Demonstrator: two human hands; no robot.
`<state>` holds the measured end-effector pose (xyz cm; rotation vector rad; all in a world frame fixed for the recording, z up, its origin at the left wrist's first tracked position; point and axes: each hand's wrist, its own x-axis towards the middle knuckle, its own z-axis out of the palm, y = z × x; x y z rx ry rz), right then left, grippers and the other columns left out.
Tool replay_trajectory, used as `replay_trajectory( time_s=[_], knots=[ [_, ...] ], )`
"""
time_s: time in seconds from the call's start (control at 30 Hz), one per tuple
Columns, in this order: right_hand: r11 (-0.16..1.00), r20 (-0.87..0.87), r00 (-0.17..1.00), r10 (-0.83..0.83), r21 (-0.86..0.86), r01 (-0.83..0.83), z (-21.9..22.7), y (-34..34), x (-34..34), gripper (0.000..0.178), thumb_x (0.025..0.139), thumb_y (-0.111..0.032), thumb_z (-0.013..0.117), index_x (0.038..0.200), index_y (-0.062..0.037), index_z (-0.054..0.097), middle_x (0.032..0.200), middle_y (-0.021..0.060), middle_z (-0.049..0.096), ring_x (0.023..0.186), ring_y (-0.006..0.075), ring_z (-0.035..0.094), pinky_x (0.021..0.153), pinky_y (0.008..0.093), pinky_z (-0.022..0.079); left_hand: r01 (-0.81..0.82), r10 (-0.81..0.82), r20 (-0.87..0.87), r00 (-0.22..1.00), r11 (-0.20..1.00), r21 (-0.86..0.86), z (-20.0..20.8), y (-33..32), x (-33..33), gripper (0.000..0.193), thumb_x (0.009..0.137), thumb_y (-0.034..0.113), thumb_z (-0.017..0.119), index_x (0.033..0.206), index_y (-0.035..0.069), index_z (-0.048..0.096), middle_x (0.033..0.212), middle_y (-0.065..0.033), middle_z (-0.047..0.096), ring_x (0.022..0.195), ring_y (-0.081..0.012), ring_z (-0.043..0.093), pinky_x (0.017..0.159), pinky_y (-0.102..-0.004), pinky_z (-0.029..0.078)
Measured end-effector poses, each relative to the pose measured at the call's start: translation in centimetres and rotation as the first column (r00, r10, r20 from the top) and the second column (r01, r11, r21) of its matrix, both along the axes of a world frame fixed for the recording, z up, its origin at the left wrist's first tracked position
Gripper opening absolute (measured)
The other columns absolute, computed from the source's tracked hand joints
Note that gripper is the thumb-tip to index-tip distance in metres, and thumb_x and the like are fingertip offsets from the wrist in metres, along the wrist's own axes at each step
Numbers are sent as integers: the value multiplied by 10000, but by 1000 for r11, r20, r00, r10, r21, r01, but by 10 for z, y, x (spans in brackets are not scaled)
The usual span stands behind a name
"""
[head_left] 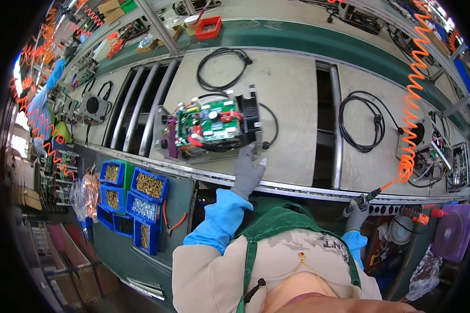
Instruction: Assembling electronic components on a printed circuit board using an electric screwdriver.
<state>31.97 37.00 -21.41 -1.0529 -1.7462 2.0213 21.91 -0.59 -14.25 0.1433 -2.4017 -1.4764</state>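
My left hand (pixel 248 172), in a grey glove and blue sleeve, reaches to the near right corner of an electronic assembly. Its fingers are apart and the fingertips touch or nearly touch the assembly's lower edge. The assembly carries a green circuit board (pixel 209 122) with red and white parts, and a black fan (pixel 250 115) stands upright at its right end. My right hand (pixel 356 215), gloved in grey, is closed around a power screwdriver (pixel 372 195) at the conveyor's near edge. From the screwdriver an orange coiled hose (pixel 413 88) rises to the upper right.
Blue bins (pixel 150 185) of screws and a pair of red-handled pliers (pixel 173 221) sit on the green bench at left. Black cables (pixel 361 122) lie coiled on the pallets. Another assembly (pixel 420 141) stands at right. A co-worker's blue sleeve (pixel 55 75) shows far left.
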Motion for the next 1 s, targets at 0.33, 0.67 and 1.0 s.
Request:
replay_trajectory(
  time_s=[0.33, 0.67, 1.0],
  knots=[
    [968, -13, 993, -118, 221, 118, -45, 14, 9, 386, 698, 13, 743, 1034, -33, 557, 839, 29, 595, 678, 142, 569, 600, 277, 479, -564, 520, 376, 767, 826, 7, -21, -113, 62, 369, 766, 176, 676, 1087, 11, 599, 855, -123, 671, 815, -209, 649, 729, -315, 507],
    [980, 124, 989, -82, 190, 57, -71, 20, 40, 483, 672, 40, 712, 1138, 17, 586, 1013, 92, 619, 823, 197, 603, 724, 325, 545, -352, 292, 312, 904, 923, 155, -43, -151, 19, 263, 703, 109, 714, 917, 19, 589, 748, -34, 601, 670, -140, 572, 606, -308, 457],
    [-151, 159, -95, 983, 390, -908, 214, -200, -128, 237, 818, -148, 635, 1012, -16, 670, 861, 105, 659, 779, 173, 609, 707, 302, 477, -284, 200, 539, 818, 956, 76, -71, -186, -23, 303, 719, 79, 693, 1002, 33, 596, 795, -47, 622, 640, -141, 579, 560, -302, 465]
  ],
)
